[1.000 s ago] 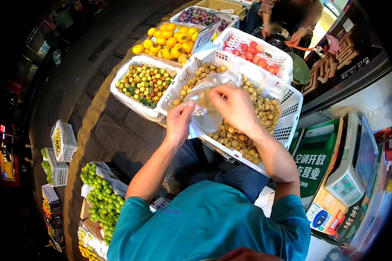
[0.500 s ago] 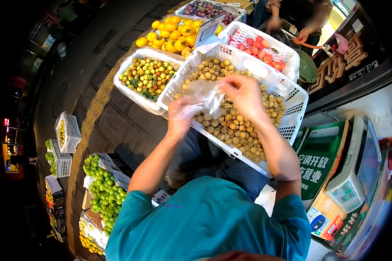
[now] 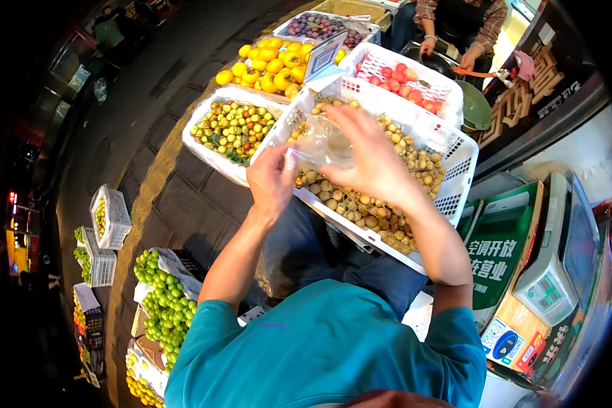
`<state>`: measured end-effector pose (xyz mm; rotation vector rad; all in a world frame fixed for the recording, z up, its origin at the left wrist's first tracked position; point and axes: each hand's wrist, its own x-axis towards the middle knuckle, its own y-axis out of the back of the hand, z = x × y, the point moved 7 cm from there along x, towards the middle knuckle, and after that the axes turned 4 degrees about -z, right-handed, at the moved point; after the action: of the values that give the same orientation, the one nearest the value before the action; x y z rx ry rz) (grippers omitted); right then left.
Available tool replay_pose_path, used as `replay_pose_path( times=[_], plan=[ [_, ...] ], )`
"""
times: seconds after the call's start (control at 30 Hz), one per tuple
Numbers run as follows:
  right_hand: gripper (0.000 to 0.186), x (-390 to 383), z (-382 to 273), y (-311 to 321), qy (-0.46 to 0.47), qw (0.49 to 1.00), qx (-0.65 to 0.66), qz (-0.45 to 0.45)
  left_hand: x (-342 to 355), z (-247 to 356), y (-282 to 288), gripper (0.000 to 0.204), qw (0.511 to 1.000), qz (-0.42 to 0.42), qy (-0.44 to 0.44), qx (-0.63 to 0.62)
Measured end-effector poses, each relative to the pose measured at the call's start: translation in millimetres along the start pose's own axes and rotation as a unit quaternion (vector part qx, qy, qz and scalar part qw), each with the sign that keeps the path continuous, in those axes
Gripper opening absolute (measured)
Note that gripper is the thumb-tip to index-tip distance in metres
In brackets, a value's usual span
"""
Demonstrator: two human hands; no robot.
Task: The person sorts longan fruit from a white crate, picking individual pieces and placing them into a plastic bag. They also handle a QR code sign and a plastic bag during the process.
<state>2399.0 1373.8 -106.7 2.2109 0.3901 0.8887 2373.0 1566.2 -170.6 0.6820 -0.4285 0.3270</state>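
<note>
My left hand point(image 3: 270, 182) is closed in a pinch on the rim of a clear plastic bag point(image 3: 314, 148). The bag hangs loose above a white plastic basket point(image 3: 464, 163) heaped with small round tan fruit that look like longans point(image 3: 357, 211). Beside the bag's right side, my right hand point(image 3: 375, 163) is spread, with thumb and fingers wide apart. Whether its fingertips touch the film is hard to tell because of blur. Some of the fruit is hidden under both hands.
Beyond the basket sit yellow persimmons point(image 3: 275, 64), purple plums point(image 3: 313, 27), red fruit point(image 3: 404, 85) and greenish-brown jujubes point(image 3: 232, 127). Green grapes point(image 3: 162, 299) lie at lower left. A weighing scale point(image 3: 547, 285) stands at right. Another person's hands point(image 3: 470, 58) work at the far right.
My right hand has opened from a pinch on the bag to spread fingers. My left hand has shifted slightly left and keeps hold of the bag. The bag looks wider.
</note>
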Motion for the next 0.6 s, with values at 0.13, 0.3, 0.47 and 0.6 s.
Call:
replay_pose_path(
  times=[0.13, 0.3, 0.47, 0.6],
  plan=[
    [0.027, -11, 28, -16, -0.045, 0.999, -0.019, 0.013, -4, 47, -5, 0.011, 0.989, 0.010, -0.121, 0.080],
    [0.018, -15, 30, 4, -0.110, 0.992, 0.049, 0.039, 7, 2, -15, 0.020, 0.993, -0.032, -0.020, 0.116],
    [0.027, -20, 12, -6, -0.036, 0.995, -0.033, 0.087, 0, 12, -29, 0.020, 0.998, -0.046, -0.016, 0.026],
    [0.018, -28, 50, -29, -0.106, 0.994, 0.002, 0.007, -7, 32, -29, 0.015, 0.995, -0.034, -0.071, 0.057]
  ],
)
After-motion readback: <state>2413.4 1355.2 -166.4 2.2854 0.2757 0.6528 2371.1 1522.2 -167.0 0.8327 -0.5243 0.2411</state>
